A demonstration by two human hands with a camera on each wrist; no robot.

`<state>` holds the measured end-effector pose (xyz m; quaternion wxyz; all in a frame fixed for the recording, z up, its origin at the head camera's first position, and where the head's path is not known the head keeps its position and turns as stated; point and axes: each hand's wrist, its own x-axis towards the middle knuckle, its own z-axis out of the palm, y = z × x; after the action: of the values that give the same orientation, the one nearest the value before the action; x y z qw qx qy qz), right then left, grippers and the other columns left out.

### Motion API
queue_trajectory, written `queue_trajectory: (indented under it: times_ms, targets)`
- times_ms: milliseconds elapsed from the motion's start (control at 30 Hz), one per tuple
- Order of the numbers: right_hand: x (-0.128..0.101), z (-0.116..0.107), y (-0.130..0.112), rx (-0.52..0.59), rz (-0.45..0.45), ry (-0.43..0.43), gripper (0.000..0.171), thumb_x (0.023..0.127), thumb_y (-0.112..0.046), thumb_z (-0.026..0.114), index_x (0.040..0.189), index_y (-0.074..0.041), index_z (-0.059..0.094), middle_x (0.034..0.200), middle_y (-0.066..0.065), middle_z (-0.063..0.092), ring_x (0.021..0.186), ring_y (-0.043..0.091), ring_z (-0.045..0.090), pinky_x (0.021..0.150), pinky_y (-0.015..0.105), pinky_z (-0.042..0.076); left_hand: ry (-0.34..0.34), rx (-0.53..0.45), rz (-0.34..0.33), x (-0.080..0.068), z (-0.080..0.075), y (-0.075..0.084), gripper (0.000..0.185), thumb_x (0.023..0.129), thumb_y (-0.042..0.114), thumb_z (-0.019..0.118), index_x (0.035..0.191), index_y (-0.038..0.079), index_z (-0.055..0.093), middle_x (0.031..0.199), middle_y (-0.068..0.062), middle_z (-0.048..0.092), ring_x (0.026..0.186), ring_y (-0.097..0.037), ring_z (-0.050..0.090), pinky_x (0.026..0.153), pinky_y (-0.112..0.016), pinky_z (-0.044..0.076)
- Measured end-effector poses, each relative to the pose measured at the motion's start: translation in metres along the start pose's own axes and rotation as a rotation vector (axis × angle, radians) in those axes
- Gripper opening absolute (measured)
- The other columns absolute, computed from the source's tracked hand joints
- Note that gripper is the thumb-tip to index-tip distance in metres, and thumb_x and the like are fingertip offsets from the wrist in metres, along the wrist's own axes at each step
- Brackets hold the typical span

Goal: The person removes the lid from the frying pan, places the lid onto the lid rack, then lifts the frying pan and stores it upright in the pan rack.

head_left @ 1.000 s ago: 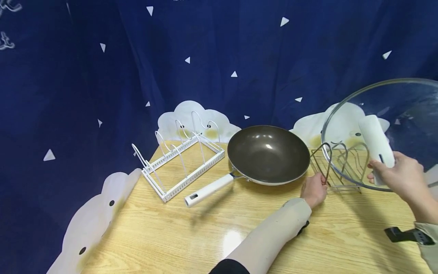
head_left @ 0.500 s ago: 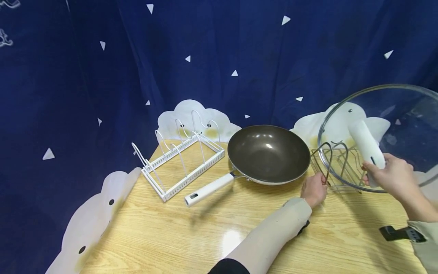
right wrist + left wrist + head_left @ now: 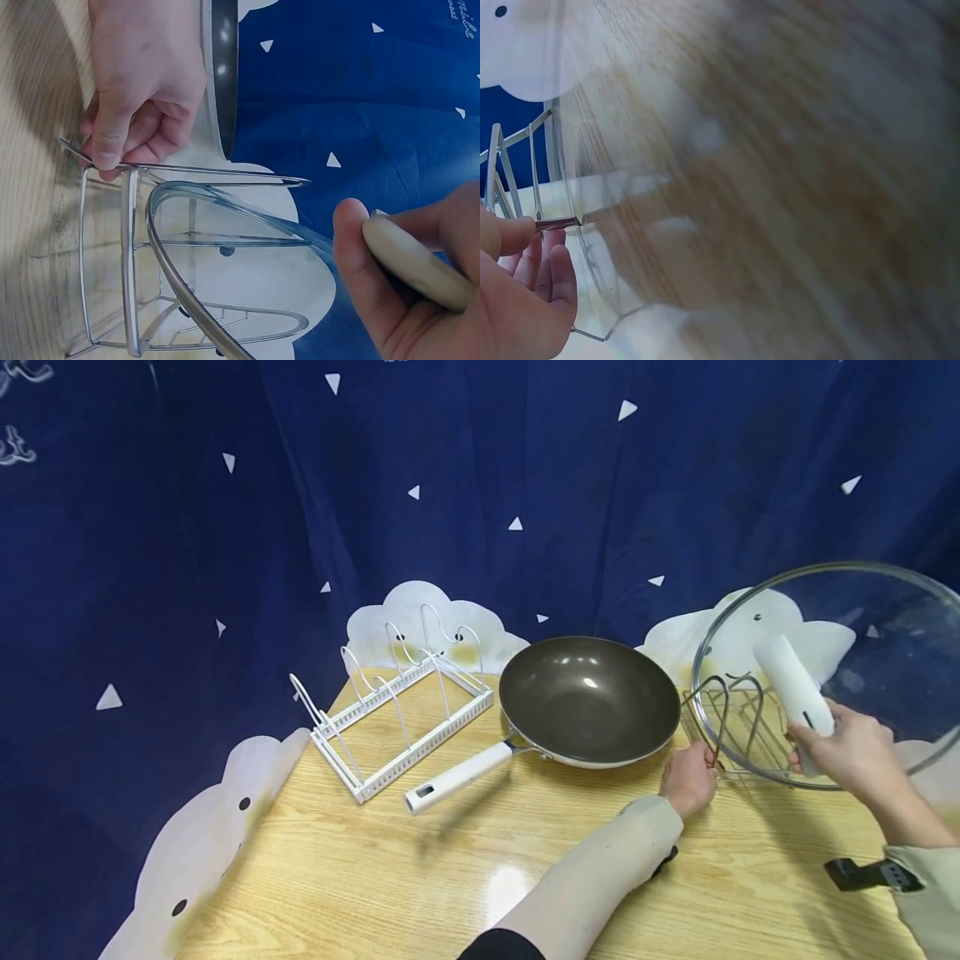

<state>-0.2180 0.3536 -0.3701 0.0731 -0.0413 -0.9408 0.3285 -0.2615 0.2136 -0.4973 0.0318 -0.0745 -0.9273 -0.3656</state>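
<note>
My right hand (image 3: pixel 855 752) grips the long white handle (image 3: pixel 795 685) of a large clear glass lid (image 3: pixel 892 652) with a metal rim. The lid stands tilted at the right, its lower left rim overlapping a metal wire rack (image 3: pixel 753 718) on the table. In the right wrist view the lid's rim (image 3: pixel 176 277) sits among the upright loops of the rack (image 3: pixel 129 262). My left hand (image 3: pixel 688 777) pinches the near left corner of this rack between thumb and fingers; the left wrist view shows the thumb on the wire. Most of that view is the lid's reflective glass (image 3: pixel 780 187).
Just left of the rack, a dark wok (image 3: pixel 588 697) rests with its white handle (image 3: pixel 459 777) toward the near left. A white adjustable rack (image 3: pixel 405 727) with upright loops stands farther left. Behind hangs a blue curtain (image 3: pixel 450 485) with cloud-shaped panels along the table's edge.
My right hand has brought the lid left and lower, farther over the wire rack. The left hand stays at the rack's corner, and the wok and white rack have not moved.
</note>
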Motion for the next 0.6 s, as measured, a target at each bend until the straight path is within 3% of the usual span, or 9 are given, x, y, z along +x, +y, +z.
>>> queue_trajectory:
  times_ms: [233,433,600]
  targets:
    - [0.0003,0.0042,0.0040,0.058,-0.009,-0.025,0.067,0.098,-0.029,0.049,0.141,0.014,0.021,0.090,0.030,0.062,0.055,0.022,0.065,0.049,0.035,0.054,-0.009,-0.003,-0.004,-0.0006,0.0031,-0.0007,0.015,0.085,0.021,0.069,0.081,0.026,0.055,0.074,0.017,0.059,0.063,-0.001,0.048,0.055,-0.016,0.037]
    - [0.0037,0.0038,0.0028,-0.083,-0.036,0.018,0.057,0.095,-0.030,0.055,0.129,0.012,0.038,0.078,0.021,0.065,0.053,0.022,0.062,0.048,0.036,0.047,-0.019,-0.018,-0.027,-0.0009,0.0013,0.0002,0.014,0.085,0.022,0.069,0.082,0.026,0.056,0.072,0.017,0.055,0.063,-0.001,0.048,0.055,-0.017,0.038]
    - [0.0072,0.0045,0.0009,-0.171,-0.039,0.057,0.054,0.092,-0.026,0.058,0.125,0.013,0.040,0.078,0.028,0.061,0.056,0.027,0.061,0.051,0.042,0.044,-0.022,-0.032,-0.022,-0.0010,0.0002,0.0011,0.016,0.084,0.021,0.070,0.081,0.025,0.055,0.071,0.017,0.056,0.063,-0.002,0.048,0.056,-0.017,0.038]
